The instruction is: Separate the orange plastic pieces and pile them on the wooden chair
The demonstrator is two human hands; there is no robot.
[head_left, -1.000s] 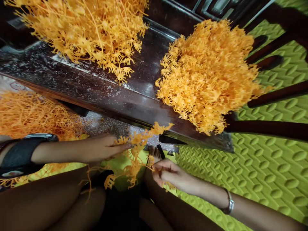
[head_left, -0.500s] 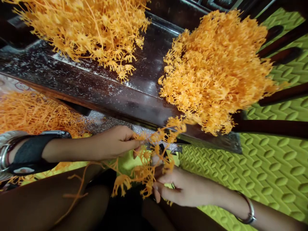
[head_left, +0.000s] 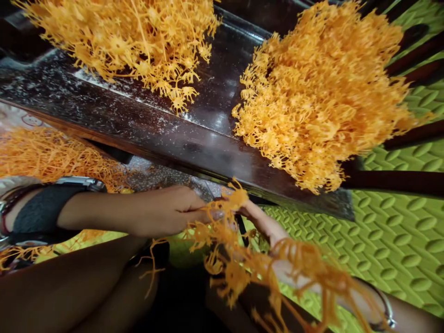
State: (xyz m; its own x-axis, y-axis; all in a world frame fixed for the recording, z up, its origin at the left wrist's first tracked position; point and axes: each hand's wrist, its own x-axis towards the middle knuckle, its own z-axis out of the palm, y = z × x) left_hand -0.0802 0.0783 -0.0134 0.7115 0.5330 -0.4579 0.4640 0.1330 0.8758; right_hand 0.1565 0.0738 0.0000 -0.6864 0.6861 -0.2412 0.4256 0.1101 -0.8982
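A branching sprig of orange plastic (head_left: 236, 277) with small star-shaped, many-legged heads stretches between my hands and over my right forearm. My left hand (head_left: 169, 210), at the centre, has its thumb and fingers pinched on one end of it. Close against those fingertips is my right hand (head_left: 267, 226), its fingers closing on an orange head near the top of the sprig. The hanging pieces hide much of my right palm and thumb. Part of the sprig near the camera is blurred.
On a dark wooden bench (head_left: 194, 143) lie two big piles of orange sprigs, a left pile (head_left: 132, 41) and a right pile (head_left: 322, 101). Loose orange stems (head_left: 58, 155) are heaped at the lower left. White scraps dot the bench edge. Green patterned matting (head_left: 398, 231) covers the floor.
My right hand has moved up and closer to my left fingertips. The sprig now drapes over my right forearm towards the lower right. My left hand has shifted slightly right.
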